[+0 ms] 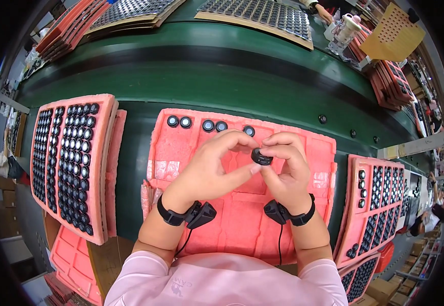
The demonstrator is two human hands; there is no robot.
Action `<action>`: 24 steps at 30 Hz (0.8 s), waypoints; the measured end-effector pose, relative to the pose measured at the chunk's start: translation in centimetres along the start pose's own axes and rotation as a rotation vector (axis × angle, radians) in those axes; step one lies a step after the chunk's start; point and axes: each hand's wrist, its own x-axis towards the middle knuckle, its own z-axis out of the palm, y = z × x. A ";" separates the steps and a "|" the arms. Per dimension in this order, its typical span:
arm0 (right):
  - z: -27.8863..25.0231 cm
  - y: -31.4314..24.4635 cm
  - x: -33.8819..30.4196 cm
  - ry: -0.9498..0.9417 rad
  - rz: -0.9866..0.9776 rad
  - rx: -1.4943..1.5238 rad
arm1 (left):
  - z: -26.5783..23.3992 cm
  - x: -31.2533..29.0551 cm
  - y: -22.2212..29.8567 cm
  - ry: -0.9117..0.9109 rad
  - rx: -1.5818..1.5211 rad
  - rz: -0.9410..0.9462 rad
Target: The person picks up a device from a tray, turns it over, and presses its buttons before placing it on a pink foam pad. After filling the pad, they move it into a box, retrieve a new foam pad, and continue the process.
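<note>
Over the pink foam tray (pixel 232 214) in front of me, a small black round part (pixel 261 158) is held tilted between my hands. My right hand (pixel 289 173) pinches it between thumb and fingers from the right. From the left, my left hand (pixel 209 166) closes on it, with the thumb at its lower side and the fingertips by its top. Along the tray's far edge stand several similar parts: a pair at the left (pixel 179 121), another pair (pixel 214 125), and a single one (pixel 249 131) just beyond my fingers.
A stacked foam tray (pixel 111 148) full of black parts lies at the left; another filled tray (pixel 365 224) lies at the right. Loose parts (pixel 323 119) sit on the green belt surface (pixel 242 66). Farther off are more trays (pixel 262 18), a clear bottle (pixel 343 34) and another person's hand (pixel 325 14).
</note>
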 end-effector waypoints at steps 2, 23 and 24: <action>-0.1 -0.1 -0.1 -0.004 -0.038 -0.035 | 0.1 0.0 0.3 -0.037 0.015 0.022; -0.6 -0.7 -0.5 -0.095 0.573 0.823 | 0.0 0.3 0.2 0.052 0.192 0.300; -0.6 -0.8 -0.6 -0.095 0.573 0.823 | 0.0 0.3 0.3 0.052 0.192 0.300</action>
